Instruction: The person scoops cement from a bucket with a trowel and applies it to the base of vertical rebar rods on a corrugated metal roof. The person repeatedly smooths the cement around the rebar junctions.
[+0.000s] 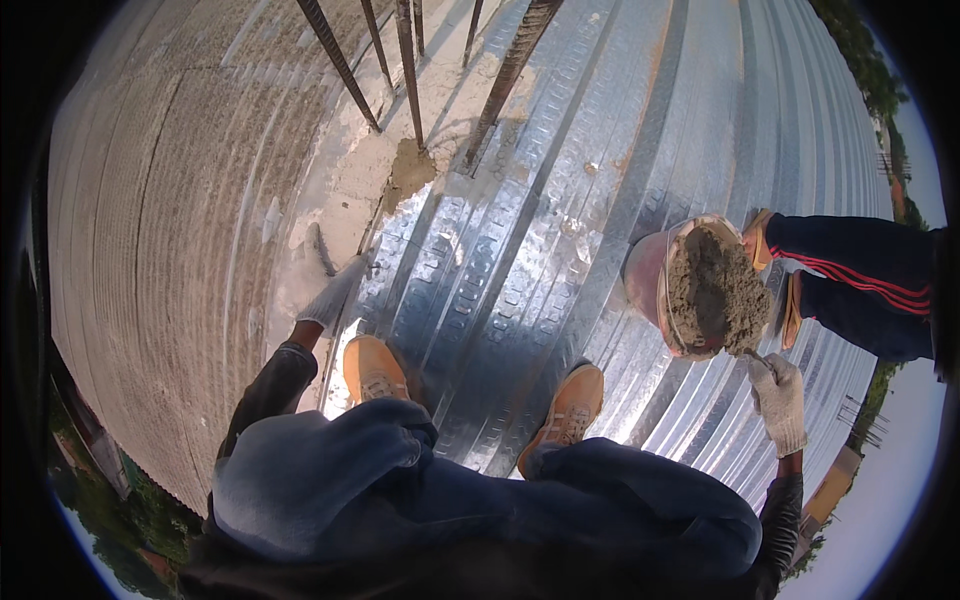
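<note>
My right hand (778, 402), in a pale knit glove, is wrapped round the handle of a trowel (757, 357) at the right. The trowel's blade is hidden by wet grey mortar (745, 300) at the rim of a tilted, reddish bucket (648, 282). Mortar also fills the bucket's mouth. On the left, my gloved left hand (335, 292) reaches down where pale concrete meets the metal decking, its fingers stretched out and nothing seen in them. A patch of wet mortar (408, 172) lies beyond it, at the foot of the steel bars.
Several upright ribbed steel bars (408, 75) rise at the far side. Shiny ribbed metal decking (480, 290) runs under my shoes (565, 415). Rough concrete (190, 220) spreads along the left. Another person's legs (850, 285) stand just right of the bucket.
</note>
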`<state>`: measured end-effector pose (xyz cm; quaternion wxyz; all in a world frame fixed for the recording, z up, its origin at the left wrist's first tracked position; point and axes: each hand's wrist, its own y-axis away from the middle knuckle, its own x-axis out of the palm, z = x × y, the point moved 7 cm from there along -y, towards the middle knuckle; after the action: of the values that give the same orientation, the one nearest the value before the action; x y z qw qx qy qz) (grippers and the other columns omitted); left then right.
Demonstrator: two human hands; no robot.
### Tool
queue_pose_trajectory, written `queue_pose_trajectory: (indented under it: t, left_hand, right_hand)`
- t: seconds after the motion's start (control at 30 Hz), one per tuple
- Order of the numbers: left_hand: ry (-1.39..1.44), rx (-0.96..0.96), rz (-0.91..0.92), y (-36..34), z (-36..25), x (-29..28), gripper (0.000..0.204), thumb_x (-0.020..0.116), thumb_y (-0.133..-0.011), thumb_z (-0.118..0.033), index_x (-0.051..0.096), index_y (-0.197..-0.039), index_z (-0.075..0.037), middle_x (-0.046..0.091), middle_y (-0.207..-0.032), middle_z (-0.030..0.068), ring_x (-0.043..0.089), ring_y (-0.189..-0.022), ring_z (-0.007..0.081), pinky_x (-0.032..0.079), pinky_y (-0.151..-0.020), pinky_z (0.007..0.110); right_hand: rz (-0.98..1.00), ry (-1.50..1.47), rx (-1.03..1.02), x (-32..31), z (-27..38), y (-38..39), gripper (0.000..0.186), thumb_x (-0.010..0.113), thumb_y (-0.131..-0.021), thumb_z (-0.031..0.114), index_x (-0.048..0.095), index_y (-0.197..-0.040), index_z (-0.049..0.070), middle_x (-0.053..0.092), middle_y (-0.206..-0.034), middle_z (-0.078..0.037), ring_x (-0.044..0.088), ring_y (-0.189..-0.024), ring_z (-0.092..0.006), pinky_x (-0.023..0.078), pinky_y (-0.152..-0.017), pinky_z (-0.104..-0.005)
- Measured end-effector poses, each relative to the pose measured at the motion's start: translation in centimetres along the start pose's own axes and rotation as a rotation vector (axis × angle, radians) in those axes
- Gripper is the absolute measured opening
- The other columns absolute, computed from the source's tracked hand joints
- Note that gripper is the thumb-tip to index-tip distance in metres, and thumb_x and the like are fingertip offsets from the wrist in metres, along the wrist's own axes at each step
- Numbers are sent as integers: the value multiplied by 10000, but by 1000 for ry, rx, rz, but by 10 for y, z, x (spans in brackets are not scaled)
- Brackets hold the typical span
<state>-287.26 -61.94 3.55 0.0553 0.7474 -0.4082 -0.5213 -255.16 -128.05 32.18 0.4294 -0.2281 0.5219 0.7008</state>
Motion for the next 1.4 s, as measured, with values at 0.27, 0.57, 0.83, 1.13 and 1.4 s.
queue_pose_trajectory:
  t: [0.27,0.57,0.83,1.13,1.4]
  left_hand:
    - [-106,69,-229,-8,9,-17,1276,910,-828,-720,434,-1787,-26,659,-1595,320,667,-1451,485,550,-1206,528]
    - [-123,79,-248,-11,3,-16,1203,902,-826,-662,494,-1747,-4,685,-1526,313,721,-1344,478,577,-1144,537]
    - [-7,76,-284,-4,-5,-24,1171,949,-801,-642,552,-1689,11,733,-1430,296,768,-1229,476,614,-1075,538]
    - [-73,101,-265,-7,1,-22,1105,957,-843,-608,554,-1686,-18,722,-1444,308,766,-1230,472,620,-1062,553]
    - [-76,123,-295,0,-20,-27,1160,961,-811,-548,523,-1700,55,727,-1394,317,769,-1166,463,612,-1011,554]
  right_hand:
    - [208,48,-145,53,110,8,479,799,-1112,390,659,-856,10,545,-706,56,514,-664,-51,429,-585,-311]
    - [580,188,-467,161,246,26,359,839,-1101,281,740,-907,-4,512,-706,0,434,-702,-90,413,-605,-368]
    - [964,-112,-348,265,283,17,403,816,-1131,391,764,-1002,13,611,-738,-12,544,-694,-80,477,-608,-333]
    - [1192,-1307,89,425,333,-55,412,627,-1199,439,609,-930,128,538,-732,4,528,-553,-178,477,-541,-379]
    - [1037,-1171,-22,443,308,-29,387,610,-1201,396,613,-912,137,547,-711,6,517,-521,-176,478,-528,-380]
